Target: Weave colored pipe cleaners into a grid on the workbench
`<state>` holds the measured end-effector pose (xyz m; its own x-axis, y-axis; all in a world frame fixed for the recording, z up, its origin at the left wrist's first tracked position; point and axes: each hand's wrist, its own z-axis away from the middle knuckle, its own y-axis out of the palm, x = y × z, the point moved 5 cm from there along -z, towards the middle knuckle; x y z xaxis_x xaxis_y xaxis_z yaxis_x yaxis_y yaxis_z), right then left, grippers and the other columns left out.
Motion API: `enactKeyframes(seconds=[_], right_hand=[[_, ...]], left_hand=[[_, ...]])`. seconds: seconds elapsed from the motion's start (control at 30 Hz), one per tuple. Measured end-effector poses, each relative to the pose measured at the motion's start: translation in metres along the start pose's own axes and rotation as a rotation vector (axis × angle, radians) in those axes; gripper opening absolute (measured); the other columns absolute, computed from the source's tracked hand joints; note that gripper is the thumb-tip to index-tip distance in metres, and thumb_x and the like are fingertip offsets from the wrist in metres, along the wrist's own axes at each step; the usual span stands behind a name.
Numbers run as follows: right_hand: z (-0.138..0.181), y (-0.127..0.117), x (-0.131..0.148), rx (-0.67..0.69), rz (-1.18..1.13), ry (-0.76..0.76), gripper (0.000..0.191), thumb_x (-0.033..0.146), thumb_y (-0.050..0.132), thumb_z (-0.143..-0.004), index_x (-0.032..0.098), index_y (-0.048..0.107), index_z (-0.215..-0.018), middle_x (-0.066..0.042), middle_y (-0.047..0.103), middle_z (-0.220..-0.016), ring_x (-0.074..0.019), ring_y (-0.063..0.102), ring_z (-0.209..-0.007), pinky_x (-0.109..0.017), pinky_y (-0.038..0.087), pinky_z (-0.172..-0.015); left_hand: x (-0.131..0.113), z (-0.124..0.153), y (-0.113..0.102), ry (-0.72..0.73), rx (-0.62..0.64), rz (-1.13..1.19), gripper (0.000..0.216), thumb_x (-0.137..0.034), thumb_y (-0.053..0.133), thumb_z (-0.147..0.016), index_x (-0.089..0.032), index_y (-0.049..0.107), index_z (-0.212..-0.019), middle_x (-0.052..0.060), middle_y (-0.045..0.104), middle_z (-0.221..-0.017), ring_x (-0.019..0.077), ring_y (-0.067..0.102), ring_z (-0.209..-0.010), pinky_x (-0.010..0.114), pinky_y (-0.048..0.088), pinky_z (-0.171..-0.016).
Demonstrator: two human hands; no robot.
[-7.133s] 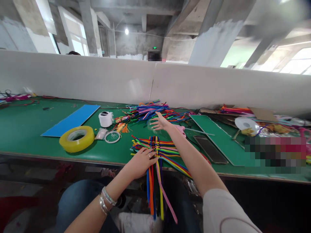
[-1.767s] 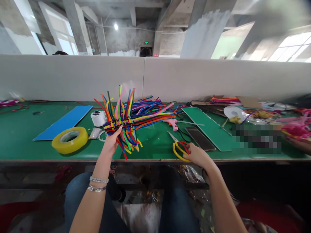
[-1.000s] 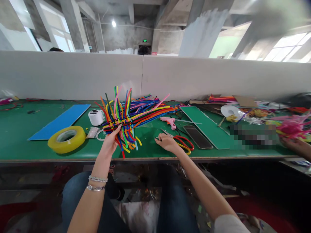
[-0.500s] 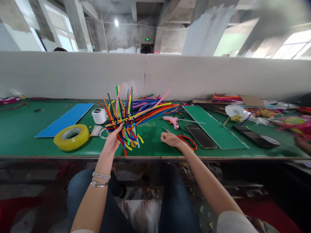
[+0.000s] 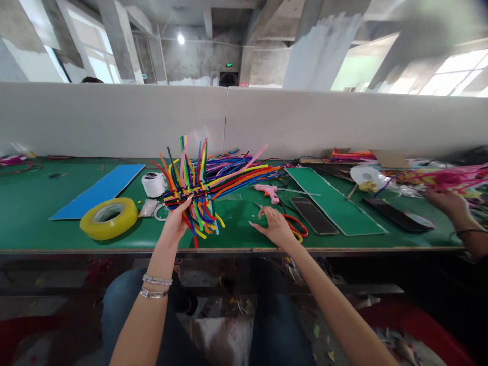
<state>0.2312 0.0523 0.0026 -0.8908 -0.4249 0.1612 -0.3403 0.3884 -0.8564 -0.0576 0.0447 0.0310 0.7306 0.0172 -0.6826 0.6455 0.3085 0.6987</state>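
Woven bundle of multicoloured pipe cleaners (image 5: pixel 192 192) is held up at the front edge of a green-topped workbench (image 5: pixel 34 213), its loose ends fanning outward. Left of the bundle lie a yellow roll of packing tape (image 5: pixel 109 218), a flat blue board (image 5: pixel 97 191) and a white spool (image 5: pixel 153 184). At its base, the left hand (image 5: pixel 173 224) grips the weave, fingers pressed together against the strands; how far they wrap behind is hidden. Right of the bundle, the right hand (image 5: pixel 275 229) rests palm down, fingers spread, partly covering red-handled scissors (image 5: pixel 296 223), their blades hard to make out. Farther right, a co-worker's hand (image 5: pixel 444 202) holds a blurred pink tangle.
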Motion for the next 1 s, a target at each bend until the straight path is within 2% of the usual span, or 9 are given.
enactKeyframes(seconds=[0.1,0.3,0.4,0.57,0.67,0.77,0.83,0.9,1.0], right_hand=[[-0.005,0.012,0.003,0.043,-0.041,0.064,0.047,0.045,0.042,-0.085,0.014,0.045,-0.120,-0.015,0.054,-0.122,-0.0259,0.049,-0.116,-0.040,0.040,-0.096],[-0.009,0.042,0.026,0.325,-0.105,0.136,0.072,0.055,0.034,-0.086,0.004,0.030,-0.137,-0.021,0.031,-0.143,-0.0284,0.021,-0.135,-0.046,0.024,-0.109],[-0.006,0.039,0.058,0.331,-0.244,0.004,0.069,0.053,0.032,-0.088,0.008,0.029,-0.139,-0.017,0.031,-0.143,-0.0249,0.024,-0.135,-0.044,0.024,-0.110],[0.019,0.026,0.126,0.328,-0.429,-0.352,0.057,0.043,0.036,-0.091,0.012,0.032,-0.139,-0.014,0.039,-0.140,-0.0224,0.034,-0.131,-0.040,0.031,-0.108],[0.030,0.019,0.145,0.352,-0.537,-0.392,0.053,0.040,0.039,-0.091,0.019,0.033,-0.138,-0.008,0.043,-0.138,-0.0196,0.039,-0.127,-0.037,0.033,-0.107],[0.026,0.016,0.139,0.330,-0.696,-0.313,0.037,0.035,0.039,-0.092,0.024,0.053,-0.124,-0.004,0.058,-0.123,-0.0168,0.052,-0.115,-0.033,0.042,-0.099],[0.014,0.014,0.123,0.230,-0.777,-0.186,0.030,0.032,0.040,-0.090,0.024,0.063,-0.107,-0.005,0.066,-0.108,-0.0170,0.060,-0.102,-0.031,0.049,-0.088],[0.001,0.014,0.103,0.133,-0.785,-0.067,0.026,0.031,0.044,-0.087,0.023,0.065,-0.101,-0.007,0.063,-0.110,-0.0184,0.060,-0.099,-0.031,0.052,-0.079],[-0.016,0.015,0.081,0.082,-0.609,-0.045,0.026,0.026,0.050,-0.082,0.022,0.061,-0.105,-0.009,0.055,-0.120,-0.0202,0.053,-0.109,-0.036,0.044,-0.091]], left_hand=[[0.000,0.000,0.000,0.000,0.003,-0.006,0.029,-0.002,0.056,-0.078,-0.012,0.066,-0.104,0.007,0.072,-0.088,0.0177,0.069,-0.082,0.025,0.055,-0.081],[-0.001,0.001,0.001,0.010,0.012,0.001,0.028,-0.002,0.055,-0.078,-0.011,0.066,-0.102,0.007,0.072,-0.088,0.0186,0.068,-0.084,0.026,0.054,-0.082],[-0.002,0.001,0.003,0.013,0.026,0.023,0.029,-0.003,0.057,-0.078,-0.013,0.065,-0.104,0.007,0.072,-0.092,0.0191,0.067,-0.087,0.028,0.054,-0.084],[-0.003,0.002,0.003,0.015,0.026,0.014,0.030,-0.003,0.057,-0.078,-0.014,0.065,-0.105,0.006,0.072,-0.093,0.0190,0.067,-0.089,0.028,0.053,-0.085],[-0.005,0.002,0.002,0.029,0.037,-0.004,0.028,-0.003,0.056,-0.079,-0.013,0.066,-0.103,0.006,0.072,-0.091,0.0185,0.067,-0.088,0.027,0.054,-0.084],[-0.007,0.001,-0.001,0.036,0.030,-0.007,0.026,-0.004,0.056,-0.079,-0.013,0.067,-0.101,0.005,0.072,-0.088,0.0175,0.068,-0.085,0.026,0.054,-0.083],[-0.008,0.000,-0.002,0.031,0.032,-0.001,0.026,-0.004,0.056,-0.079,-0.014,0.067,-0.101,0.005,0.072,-0.088,0.0176,0.068,-0.085,0.026,0.055,-0.082],[-0.008,-0.001,-0.002,0.031,0.034,0.008,0.027,-0.004,0.057,-0.078,-0.015,0.066,-0.102,0.005,0.072,-0.090,0.0181,0.068,-0.087,0.026,0.055,-0.082],[-0.008,0.000,-0.001,0.024,0.036,0.019,0.028,-0.003,0.058,-0.078,-0.015,0.066,-0.102,0.005,0.072,-0.091,0.0184,0.068,-0.087,0.026,0.054,-0.082]])
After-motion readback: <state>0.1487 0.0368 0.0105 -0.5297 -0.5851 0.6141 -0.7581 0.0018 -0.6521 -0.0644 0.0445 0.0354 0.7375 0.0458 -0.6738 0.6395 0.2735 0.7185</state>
